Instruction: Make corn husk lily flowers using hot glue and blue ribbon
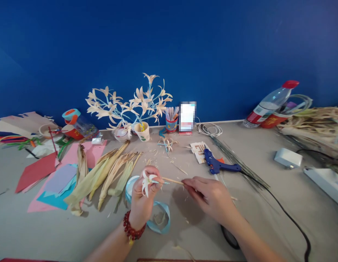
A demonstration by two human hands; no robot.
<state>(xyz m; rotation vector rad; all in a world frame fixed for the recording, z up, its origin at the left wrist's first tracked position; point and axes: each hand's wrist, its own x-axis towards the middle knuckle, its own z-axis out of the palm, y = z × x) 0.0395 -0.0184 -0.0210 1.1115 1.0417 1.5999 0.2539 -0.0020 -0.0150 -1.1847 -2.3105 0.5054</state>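
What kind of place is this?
Probably a craft worktable against a blue wall: a blue glue gun, sheets of colored paper and dried husks lie on it, with cups of pale handmade-looking flowers behind.

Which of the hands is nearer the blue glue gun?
Right. The right hand is on the near side of the glue gun; the left hand is farther off to its left, holding a white flower.
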